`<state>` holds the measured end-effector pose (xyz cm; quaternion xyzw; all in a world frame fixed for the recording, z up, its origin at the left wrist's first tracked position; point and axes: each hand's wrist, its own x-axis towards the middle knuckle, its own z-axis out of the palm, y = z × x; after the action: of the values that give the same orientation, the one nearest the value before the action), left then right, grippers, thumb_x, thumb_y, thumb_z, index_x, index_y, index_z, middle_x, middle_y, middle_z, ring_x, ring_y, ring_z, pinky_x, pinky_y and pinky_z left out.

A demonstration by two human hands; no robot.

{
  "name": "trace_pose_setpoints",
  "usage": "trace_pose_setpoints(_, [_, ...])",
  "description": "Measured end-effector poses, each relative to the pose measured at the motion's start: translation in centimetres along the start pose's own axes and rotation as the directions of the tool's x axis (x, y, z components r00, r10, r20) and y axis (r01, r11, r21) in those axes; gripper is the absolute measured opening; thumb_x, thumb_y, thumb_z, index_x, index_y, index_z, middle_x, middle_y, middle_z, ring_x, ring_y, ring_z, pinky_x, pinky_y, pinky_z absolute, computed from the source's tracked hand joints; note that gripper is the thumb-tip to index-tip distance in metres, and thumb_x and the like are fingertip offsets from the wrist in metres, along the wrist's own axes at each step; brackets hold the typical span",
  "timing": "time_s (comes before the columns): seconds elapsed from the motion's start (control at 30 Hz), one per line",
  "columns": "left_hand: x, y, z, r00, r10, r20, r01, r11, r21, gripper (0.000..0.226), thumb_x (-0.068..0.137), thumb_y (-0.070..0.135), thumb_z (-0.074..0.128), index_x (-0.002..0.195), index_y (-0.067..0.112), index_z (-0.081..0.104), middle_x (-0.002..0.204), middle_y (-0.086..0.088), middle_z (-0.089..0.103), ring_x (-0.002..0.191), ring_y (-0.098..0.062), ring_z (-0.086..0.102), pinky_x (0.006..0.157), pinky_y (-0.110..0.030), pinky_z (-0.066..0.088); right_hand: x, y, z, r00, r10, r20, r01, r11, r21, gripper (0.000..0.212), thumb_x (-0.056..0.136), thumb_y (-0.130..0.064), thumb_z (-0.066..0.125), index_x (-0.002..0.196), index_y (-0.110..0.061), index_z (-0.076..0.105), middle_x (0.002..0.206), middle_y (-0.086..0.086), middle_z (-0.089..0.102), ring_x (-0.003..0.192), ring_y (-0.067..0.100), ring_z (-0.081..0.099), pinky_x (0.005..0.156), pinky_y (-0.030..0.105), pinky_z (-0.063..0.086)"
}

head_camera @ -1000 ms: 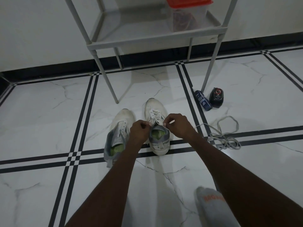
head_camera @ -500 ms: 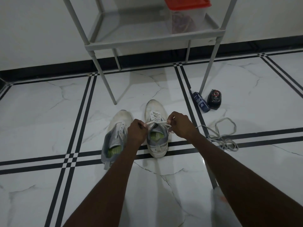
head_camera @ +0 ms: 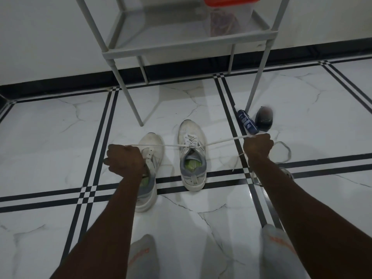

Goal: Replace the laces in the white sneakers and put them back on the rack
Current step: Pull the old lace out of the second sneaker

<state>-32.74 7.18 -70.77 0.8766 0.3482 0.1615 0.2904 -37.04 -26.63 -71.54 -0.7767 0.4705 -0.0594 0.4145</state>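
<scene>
The person's left hand [head_camera: 124, 159] was closed in a fist around one end of a white lace [head_camera: 221, 141], and the right hand [head_camera: 258, 148] was closed around the other end. The lace ran taut between them in a nearly straight line, crossing the top eyelets of the right-hand sneaker [head_camera: 192, 156]. That sneaker stood upright on the floor [head_camera: 50, 137], toe toward the wall, its heel resting on a pair of black tile lines. The other sneaker [head_camera: 149, 170] lay just beside it to the left, partly hidden under the left wrist, with no lace visible in its eyelets.

The hands were spread wide apart, each well outside the laced sneaker. The left fist had bare tile all around it. The right fist sat close to a blue bottle [head_camera: 247, 122] and a dark round object [head_camera: 264, 119], both lying near the front right leg of the rack [head_camera: 189, 45]. A loose grey lace [head_camera: 282, 151] lay coiled on the floor just behind the right hand.

The rack's lowest shelf hung above the floor beyond the sneakers, its front edge toward the person. On it stood a clear box with a red lid [head_camera: 229, 13]. Two socked feet [head_camera: 141, 256] showed at the bottom edge.
</scene>
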Motion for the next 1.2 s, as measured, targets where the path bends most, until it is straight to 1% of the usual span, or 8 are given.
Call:
trace_pose_setpoints(0.13, [-2.4, 0.3, -0.4, 0.957, 0.287, -0.052, -0.283, 0.957, 0.071, 0.021, 0.085, 0.015, 0.064, 0.105, 0.011, 0.059, 0.112, -0.014, 0.059, 0.11, -0.036, 0.051, 0.085, -0.045, 0.043, -3.0, -0.3, 1.0, 0.953, -0.291, -0.08, 0.293, 0.956, 0.011, 0.037, 0.091, -0.01, 0.061, 0.123, 0.005, 0.051, 0.127, 0.026, 0.051, 0.112, 0.037, 0.055, 0.093, 0.036, 0.045])
trace_pose_setpoints(0.23, [-5.6, 1.0, 1.1, 0.825, 0.548, 0.139, -0.53, 0.835, -0.145, 0.007, 0.087, 0.012, 0.063, 0.092, 0.015, 0.06, 0.092, -0.002, 0.061, 0.091, -0.02, 0.055, 0.076, -0.031, 0.045, -5.1, -0.9, 2.8, 0.854, -0.473, 0.218, 0.494, 0.868, -0.052, 0.023, 0.09, -0.03, 0.068, 0.094, -0.007, 0.069, 0.093, 0.008, 0.072, 0.086, 0.02, 0.066, 0.07, 0.021, 0.047])
trace_pose_setpoints(0.3, [-7.3, 1.3, 2.8, 0.729, 0.585, 0.356, -0.537, 0.811, -0.232, 0.006, 0.088, 0.018, 0.065, 0.087, 0.012, 0.065, 0.084, -0.001, 0.065, 0.08, -0.018, 0.061, 0.073, -0.029, 0.048, -6.3, -1.4, 3.8, 0.778, -0.435, 0.454, 0.522, 0.849, -0.082, 0.029, 0.087, -0.039, 0.07, 0.088, -0.01, 0.073, 0.085, 0.004, 0.074, 0.081, 0.016, 0.067, 0.06, 0.015, 0.042])
trace_pose_setpoints(0.4, [-8.4, 1.3, 4.7, 0.642, 0.517, 0.566, -0.455, 0.851, -0.262, 0.03, 0.086, 0.031, 0.073, 0.102, 0.006, 0.071, 0.097, -0.009, 0.068, 0.089, -0.021, 0.064, 0.078, -0.028, 0.049, -7.4, -1.4, 5.1, 0.732, -0.44, 0.52, 0.539, 0.841, -0.048, 0.04, 0.08, -0.041, 0.078, 0.1, -0.007, 0.071, 0.1, 0.006, 0.071, 0.095, 0.019, 0.065, 0.073, 0.023, 0.045])
trace_pose_setpoints(0.53, [-8.5, 1.0, 5.5, 0.642, 0.551, 0.534, -0.491, 0.83, -0.265, 0.035, 0.087, 0.032, 0.071, 0.11, 0.006, 0.072, 0.104, -0.011, 0.068, 0.096, -0.023, 0.065, 0.081, -0.029, 0.048, -7.8, -1.1, 6.0, 0.719, -0.519, 0.462, 0.618, 0.781, -0.085, 0.042, 0.081, -0.038, 0.078, 0.104, -0.004, 0.069, 0.1, 0.01, 0.069, 0.093, 0.024, 0.065, 0.074, 0.029, 0.047])
trace_pose_setpoints(0.7, [-8.6, 1.5, 5.6, 0.611, 0.602, 0.514, -0.597, 0.777, -0.199, 0.023, 0.093, 0.024, 0.059, 0.087, 0.005, 0.069, 0.084, -0.012, 0.067, 0.082, -0.028, 0.062, 0.073, -0.036, 0.046, -7.5, -0.6, 6.8, 0.689, -0.574, 0.443, 0.7, 0.685, -0.2, 0.019, 0.088, -0.028, 0.059, 0.085, -0.009, 0.06, 0.087, 0.014, 0.066, 0.081, 0.033, 0.063, 0.061, 0.031, 0.04])
trace_pose_setpoints(0.93, [-9.1, 1.1, 4.7, 0.671, 0.555, 0.492, -0.448, 0.832, -0.328, 0.023, 0.097, 0.017, 0.056, 0.101, 0.005, 0.074, 0.094, -0.014, 0.075, 0.088, -0.03, 0.07, 0.081, -0.042, 0.054, -6.4, -0.6, 6.5, 0.677, -0.581, 0.451, 0.681, 0.727, -0.085, 0.027, 0.091, -0.025, 0.061, 0.076, -0.006, 0.072, 0.075, 0.012, 0.071, 0.073, 0.027, 0.066, 0.059, 0.028, 0.044])
trace_pose_setpoints(1.2, [-8.3, 0.2, 4.8, 0.621, 0.583, 0.524, -0.38, 0.808, -0.45, 0.03, 0.091, 0.018, 0.053, 0.112, 0.014, 0.074, 0.103, -0.004, 0.075, 0.091, -0.019, 0.07, 0.082, -0.041, 0.059, -6.0, -0.2, 5.9, 0.644, -0.582, 0.496, 0.65, 0.758, 0.045, 0.018, 0.086, -0.018, 0.067, 0.102, -0.014, 0.074, 0.096, 0.006, 0.076, 0.086, 0.022, 0.071, 0.078, 0.037, 0.058])
